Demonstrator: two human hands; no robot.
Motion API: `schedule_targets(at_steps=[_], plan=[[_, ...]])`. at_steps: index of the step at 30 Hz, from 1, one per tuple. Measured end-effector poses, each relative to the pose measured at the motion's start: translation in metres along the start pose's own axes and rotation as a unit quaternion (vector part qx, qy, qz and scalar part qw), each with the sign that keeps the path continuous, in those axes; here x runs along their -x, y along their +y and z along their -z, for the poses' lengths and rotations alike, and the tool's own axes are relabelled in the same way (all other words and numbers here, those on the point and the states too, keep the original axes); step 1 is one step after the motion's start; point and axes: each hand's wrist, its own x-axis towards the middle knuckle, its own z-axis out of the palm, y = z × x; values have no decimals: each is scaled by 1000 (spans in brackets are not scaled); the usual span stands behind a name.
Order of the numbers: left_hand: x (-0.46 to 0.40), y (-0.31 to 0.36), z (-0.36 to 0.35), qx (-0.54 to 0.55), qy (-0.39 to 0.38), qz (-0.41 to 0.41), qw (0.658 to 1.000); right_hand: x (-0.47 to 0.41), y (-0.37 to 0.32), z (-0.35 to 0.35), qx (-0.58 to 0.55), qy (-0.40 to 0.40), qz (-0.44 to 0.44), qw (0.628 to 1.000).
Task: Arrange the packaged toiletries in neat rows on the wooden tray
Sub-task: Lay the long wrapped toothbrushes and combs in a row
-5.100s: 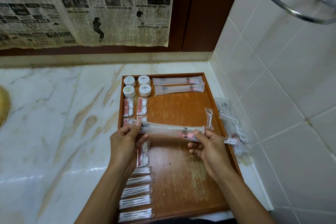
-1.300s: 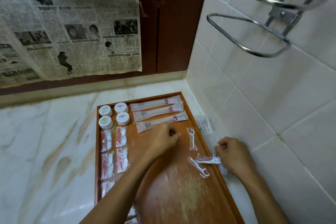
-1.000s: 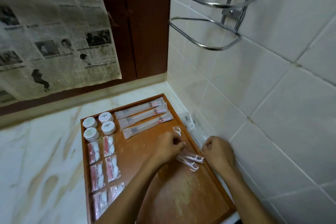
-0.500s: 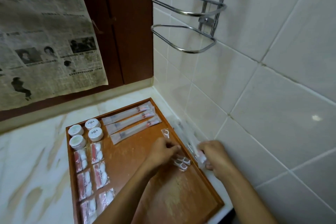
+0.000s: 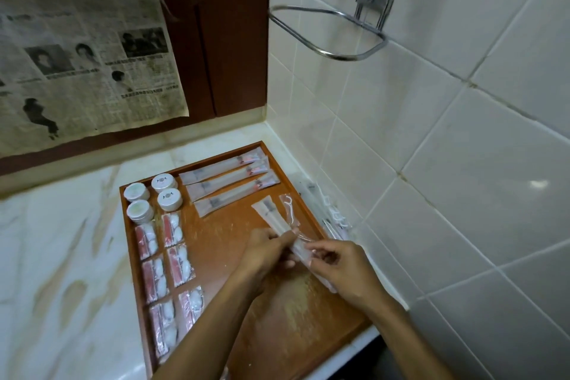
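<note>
Left hand (image 5: 267, 248) and right hand (image 5: 340, 265) pinch one long packet (image 5: 275, 219) above the tray (image 5: 216, 231), its far end pointing to 11 o'clock.

- Pale square wall tiles (image 5: 431, 139) are covering the right side, catching a soft glare.
- A chrome wire rack (image 5: 339, 28) is hanging from them.
- Yellowed newspaper (image 5: 77, 49) is hanging beside dark wood panelling (image 5: 228, 34).
- The marble desk (image 5: 61, 256) is running into the corner.

left hand (image 5: 266, 251): fingers curled, pinch grip | right hand (image 5: 340, 268): fingers curled, pinch grip
</note>
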Motion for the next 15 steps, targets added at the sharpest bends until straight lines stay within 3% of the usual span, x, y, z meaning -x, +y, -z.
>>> schedule_targets(at_steps=[6, 15], plan=[[7, 2, 24, 172, 57, 9, 983, -6, -1, -2, -122, -28, -37, 991], [15, -11, 42, 318, 66, 38, 945, -14, -4, -17, -382, -5, -126, 916]])
